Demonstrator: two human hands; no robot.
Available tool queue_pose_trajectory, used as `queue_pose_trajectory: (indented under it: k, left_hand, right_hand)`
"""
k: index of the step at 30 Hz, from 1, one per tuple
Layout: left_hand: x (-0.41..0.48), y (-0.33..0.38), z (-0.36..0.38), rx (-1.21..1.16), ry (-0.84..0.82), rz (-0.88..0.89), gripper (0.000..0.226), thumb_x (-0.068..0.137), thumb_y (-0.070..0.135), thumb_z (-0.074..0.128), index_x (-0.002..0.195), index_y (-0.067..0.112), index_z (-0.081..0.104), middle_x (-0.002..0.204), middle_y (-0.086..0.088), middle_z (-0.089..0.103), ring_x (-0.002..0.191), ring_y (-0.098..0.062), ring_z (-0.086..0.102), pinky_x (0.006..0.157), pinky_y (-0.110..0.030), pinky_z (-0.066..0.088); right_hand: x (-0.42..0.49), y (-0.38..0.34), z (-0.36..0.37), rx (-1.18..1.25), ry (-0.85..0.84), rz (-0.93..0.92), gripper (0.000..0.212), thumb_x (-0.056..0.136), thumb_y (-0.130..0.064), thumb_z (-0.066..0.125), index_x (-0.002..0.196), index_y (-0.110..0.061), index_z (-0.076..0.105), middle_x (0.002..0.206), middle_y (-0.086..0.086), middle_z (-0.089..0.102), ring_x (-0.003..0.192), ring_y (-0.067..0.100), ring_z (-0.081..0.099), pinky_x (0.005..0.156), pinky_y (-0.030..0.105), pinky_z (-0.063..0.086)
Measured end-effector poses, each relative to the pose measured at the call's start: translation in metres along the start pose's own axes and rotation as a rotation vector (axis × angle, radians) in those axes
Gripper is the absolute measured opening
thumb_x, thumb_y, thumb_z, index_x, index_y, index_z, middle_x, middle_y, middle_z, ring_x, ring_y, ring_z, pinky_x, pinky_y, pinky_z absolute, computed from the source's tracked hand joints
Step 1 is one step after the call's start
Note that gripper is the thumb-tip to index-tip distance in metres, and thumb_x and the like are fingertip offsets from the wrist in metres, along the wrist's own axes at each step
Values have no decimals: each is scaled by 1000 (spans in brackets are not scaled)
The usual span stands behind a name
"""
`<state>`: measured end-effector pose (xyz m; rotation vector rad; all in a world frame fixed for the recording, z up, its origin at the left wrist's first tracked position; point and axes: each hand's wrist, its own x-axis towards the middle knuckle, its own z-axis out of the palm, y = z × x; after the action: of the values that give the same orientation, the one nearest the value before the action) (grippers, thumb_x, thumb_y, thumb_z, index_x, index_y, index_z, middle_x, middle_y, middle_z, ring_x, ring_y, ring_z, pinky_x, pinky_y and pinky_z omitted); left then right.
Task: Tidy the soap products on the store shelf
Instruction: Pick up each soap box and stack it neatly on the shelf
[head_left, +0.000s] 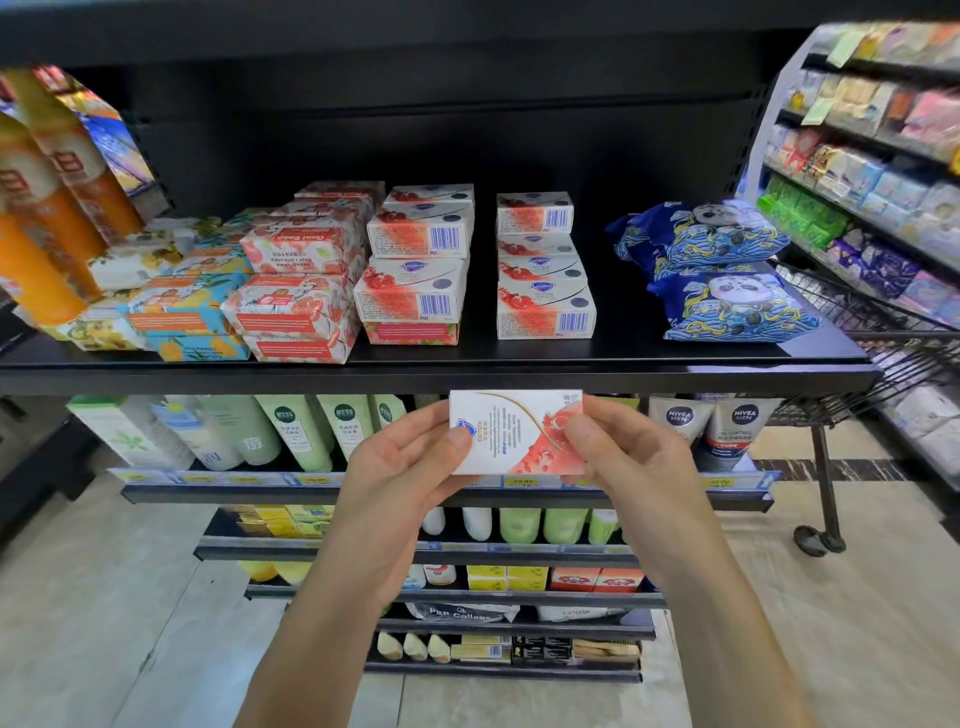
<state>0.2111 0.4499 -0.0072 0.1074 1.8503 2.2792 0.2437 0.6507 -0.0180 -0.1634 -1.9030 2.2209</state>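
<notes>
A person holds a white-and-red rectangular cardboard soap box just below the front edge of a black metal shelf, the left hand and right hand each pinching an end between thumb and fingers; matching white-and-red soap boxes sit stacked above.

The soap box is smooth printed cardboard with a slight sheen. The black shelf is matt painted metal. Blue panda packs are glossy plastic film.

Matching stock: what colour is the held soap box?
The soap box is white with red; head view.
</notes>
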Motion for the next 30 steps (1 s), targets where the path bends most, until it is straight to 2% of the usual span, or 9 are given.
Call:
queue_pose_trajectory:
  k: [3, 7, 11, 14, 17, 21, 26, 28, 30]
  left_hand:
    - [-1, -1, 0, 2, -1, -5, 45, 82, 22, 69, 127, 16, 65, 115, -3, 78, 109, -17, 73, 86, -25, 60]
    - [-1, 0, 2, 7, 13, -5, 35, 87, 18, 67, 123, 21, 66, 114, -1, 78, 110, -18, 73, 95, -34, 55]
    - [-2, 0, 2, -6, 6, 7, 46, 81, 22, 69, 126, 20, 66, 117, -2, 77, 112, -19, 71, 99, -37, 51]
    - [-3, 1, 3, -6, -20, 3, 47, 85, 34, 64, 130, 19, 65, 120, -3, 75, 117, -18, 69, 102, -37, 49]
    - [-3, 2, 1, 9, -42, -20, 54, 85, 53, 55, 122, 16, 69, 116, -5, 77, 115, -19, 70, 101, -37, 50]
    - [-1, 1, -2, -9, -14, -84, 70, 77, 60, 60, 123, 9, 67, 114, -10, 77, 111, -23, 73, 103, -42, 50]
    - [-2, 0, -4, -5, -13, -86, 37, 82, 42, 67, 101, 15, 82, 113, -10, 77, 110, -24, 72, 100, -39, 54]
    - [-1, 0, -6, 9, 3, -66, 42, 83, 41, 69, 113, 11, 78, 116, -9, 76, 112, -24, 71, 102, -39, 54]
    - [1, -2, -8, 16, 5, -55, 55, 86, 41, 74, 128, 5, 68, 121, -9, 75, 113, -24, 71, 107, -41, 51]
  right_hand:
    - [1, 2, 1, 4, 13, 11, 34, 74, -37, 77, 104, -21, 77, 96, 2, 79, 90, 11, 74, 72, 14, 54]
    - [2, 4, 1, 24, 30, 17, 36, 73, -37, 78, 106, -22, 76, 97, 2, 78, 89, 10, 73, 73, 15, 53]
    - [1, 4, 0, 47, -2, -29, 34, 77, -30, 76, 110, -22, 76, 100, 1, 77, 96, 16, 72, 79, 20, 56]
    - [0, 4, -2, 26, -43, -77, 36, 81, -20, 76, 117, -20, 73, 106, 3, 77, 103, 21, 71, 83, 25, 57]
    - [0, 6, -5, -14, -84, -137, 37, 87, -6, 73, 123, -15, 69, 115, 4, 76, 110, 22, 70, 89, 29, 57]
    - [1, 10, -7, 1, -99, -189, 46, 81, -10, 76, 126, -9, 67, 119, 7, 74, 117, 23, 67, 97, 35, 56]
    - [1, 13, -7, 4, -155, -190, 47, 83, 0, 73, 129, -8, 64, 125, 8, 72, 122, 21, 65, 97, 27, 54]
    - [1, 14, -8, 1, -177, -141, 50, 83, -6, 75, 131, -13, 63, 128, 5, 71, 125, 18, 64, 99, 26, 53]
    - [1, 14, -8, -20, -158, -61, 52, 85, -20, 81, 134, -21, 63, 128, -3, 71, 124, 12, 64, 97, 24, 53]
